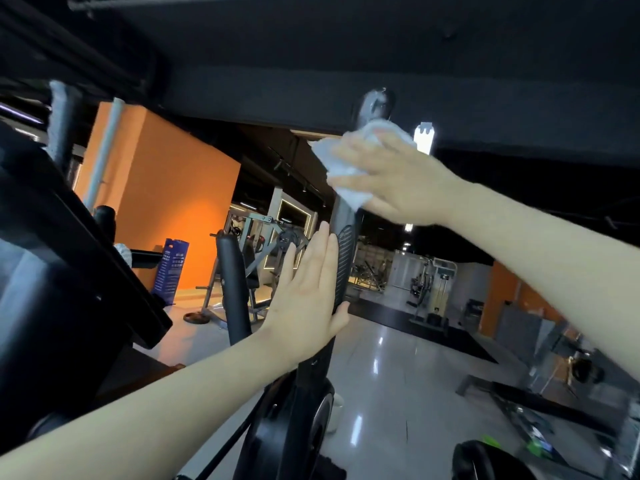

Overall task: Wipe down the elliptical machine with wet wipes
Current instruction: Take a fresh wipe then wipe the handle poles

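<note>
A black upright handle (343, 261) of the elliptical machine rises through the middle of the view, from a round flywheel housing (311, 424) below. My right hand (398, 181) grips a white wet wipe (349, 164) wrapped around the upper part of that handle. My left hand (308, 292) lies flat with straight fingers against the handle's left side, lower down. The handle's rounded top (375, 105) shows just above the wipe.
The machine's dark console (52, 258) fills the left. A second black handle (233, 289) stands left of centre. Beyond lie a glossy grey floor (398, 368), orange walls, weight machines (263, 258) and a black bench (540, 403) at right.
</note>
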